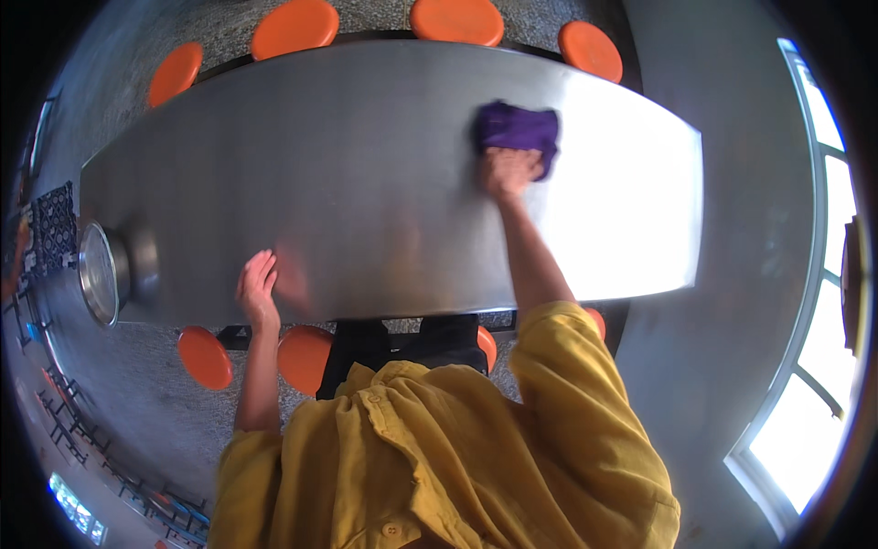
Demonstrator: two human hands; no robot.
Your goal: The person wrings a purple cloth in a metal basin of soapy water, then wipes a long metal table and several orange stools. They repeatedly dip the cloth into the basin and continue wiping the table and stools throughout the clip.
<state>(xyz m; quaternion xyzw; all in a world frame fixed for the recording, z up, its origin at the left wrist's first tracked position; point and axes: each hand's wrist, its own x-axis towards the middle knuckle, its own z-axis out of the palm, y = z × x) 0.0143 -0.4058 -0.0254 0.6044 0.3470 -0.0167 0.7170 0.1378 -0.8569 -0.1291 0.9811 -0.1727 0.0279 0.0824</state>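
Observation:
A long stainless steel table (370, 171) stretches across the view in front of me. My right hand (511, 170) lies on a purple cloth (519, 127), pressing it to the tabletop right of the middle, towards the far side. The cloth is bunched, and part of it sticks out beyond my fingertips. My left hand (258, 280) is over the near edge at the left, holding nothing, its fingers extended and close together. A round metal basin (99, 273) stands at the table's left end.
Orange round stools (295, 29) line the far side, with more orange stools (206, 357) along the near side. A patterned cloth (53, 226) shows beyond the left end. Bright windows (799, 439) are at the right. Rows of tables and seats appear at the lower left.

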